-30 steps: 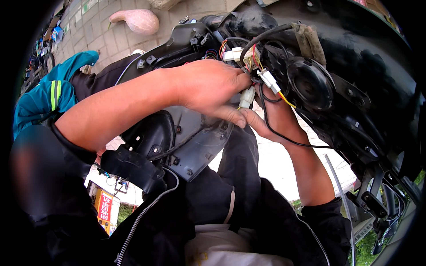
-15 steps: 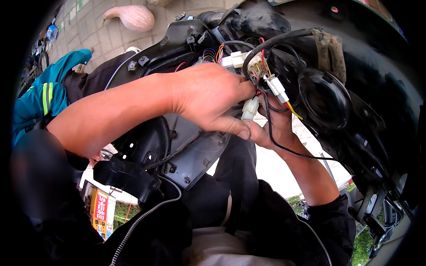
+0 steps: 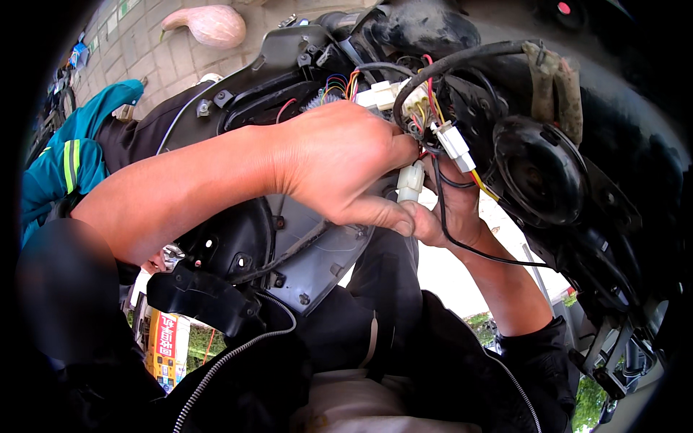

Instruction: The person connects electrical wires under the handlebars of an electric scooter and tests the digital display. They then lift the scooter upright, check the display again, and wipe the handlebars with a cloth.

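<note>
My left hand [image 3: 346,166] curls its fingers into a bundle of wires [image 3: 426,133], its thumb stretched down against my right thumb. My right hand [image 3: 451,209] grips the bundle from below and behind, with most fingers hidden. A translucent white connector [image 3: 410,180] hangs between my hands. Just above, another white connector [image 3: 451,144] carries red and yellow wires, and more white connectors [image 3: 379,97] sit in the harness. A thin black cable loops down over my right hand. What exactly my fingertips pinch is hidden.
A dark vehicle body panel [image 3: 613,101] with a round black horn [image 3: 538,169] fills the right. Detached-looking black plastic trim [image 3: 303,267] lies beneath my arms. A person in teal clothing [image 3: 72,166] is at the left. A pale gourd [image 3: 213,27] rests on paving [image 3: 130,50].
The wiring, horn and both hands have shifted slightly right and downward in view, while the gourd and person shifted slightly left. My hands keep much the same grip.
</note>
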{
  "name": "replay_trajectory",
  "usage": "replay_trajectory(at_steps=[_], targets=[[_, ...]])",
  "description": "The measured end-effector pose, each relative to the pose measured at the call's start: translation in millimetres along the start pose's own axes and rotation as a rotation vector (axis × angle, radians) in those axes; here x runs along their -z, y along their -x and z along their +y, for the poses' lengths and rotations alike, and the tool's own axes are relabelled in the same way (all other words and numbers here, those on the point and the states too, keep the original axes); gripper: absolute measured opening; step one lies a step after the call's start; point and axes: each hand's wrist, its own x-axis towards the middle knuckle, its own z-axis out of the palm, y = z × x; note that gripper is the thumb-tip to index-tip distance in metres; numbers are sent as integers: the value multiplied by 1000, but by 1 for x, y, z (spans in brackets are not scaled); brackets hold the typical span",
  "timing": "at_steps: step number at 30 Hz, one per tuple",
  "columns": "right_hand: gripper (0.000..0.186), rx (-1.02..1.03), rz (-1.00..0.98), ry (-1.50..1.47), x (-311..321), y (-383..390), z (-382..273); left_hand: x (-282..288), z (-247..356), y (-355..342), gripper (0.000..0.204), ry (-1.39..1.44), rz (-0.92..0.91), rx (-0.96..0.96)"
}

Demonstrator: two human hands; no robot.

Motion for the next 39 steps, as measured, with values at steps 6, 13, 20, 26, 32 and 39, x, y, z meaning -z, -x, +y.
replay_trajectory(at_steps=[6, 13, 20, 26, 32, 39], targets=[[64, -138, 5, 120, 1, 0, -11, 9, 12, -1, 60, 26, -94, 150], [38, -457, 240, -926, -34, 8, -32, -23, 19, 4, 35, 795, 287, 603], [25, -449, 381, -1598, -52, 12, -33, -45, 56, -14, 32, 1664, 609, 835], [31, -577, 333, -1553, -46, 17, -40, -56, 49, -9, 37, 1596, 527, 800], [30, -609, 292, -1618, -46, 18, -30, -61, 51, -14, 38, 1740, 623, 894], [20, -649, 388, -1219, -53, 10, -39, -67, 48, -15, 43, 1485, 646, 939]])
